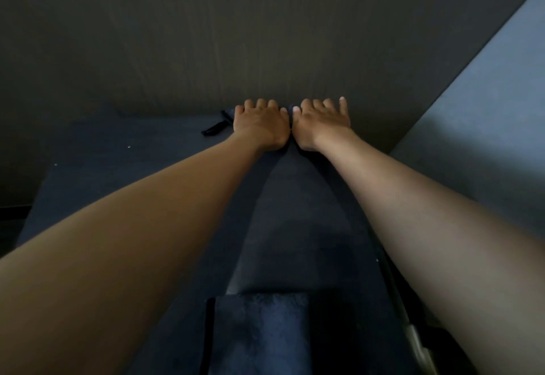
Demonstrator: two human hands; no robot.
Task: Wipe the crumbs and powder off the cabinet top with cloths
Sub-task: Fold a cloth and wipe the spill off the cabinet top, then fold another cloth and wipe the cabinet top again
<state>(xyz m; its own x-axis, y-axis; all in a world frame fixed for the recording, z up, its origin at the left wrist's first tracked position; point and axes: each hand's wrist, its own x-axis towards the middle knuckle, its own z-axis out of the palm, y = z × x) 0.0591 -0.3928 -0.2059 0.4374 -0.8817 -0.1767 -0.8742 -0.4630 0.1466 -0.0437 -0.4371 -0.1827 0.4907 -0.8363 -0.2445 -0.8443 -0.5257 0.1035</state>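
Observation:
The dark cabinet top runs away from me to a dark wall. My left hand and my right hand lie side by side at the far edge, against the wall. My left hand's fingers curl down onto a dark cloth that sticks out to its left. A sliver of dark cloth shows between the hands. My right hand's fingers curl over it, little finger raised, and the rest of that cloth is hidden. A white crumb lies left of the hands.
A dark folded cloth or pad lies at the near edge between my forearms. A grey wall closes the right side. The cabinet top drops off on the left. A pale metal part shows under my right forearm.

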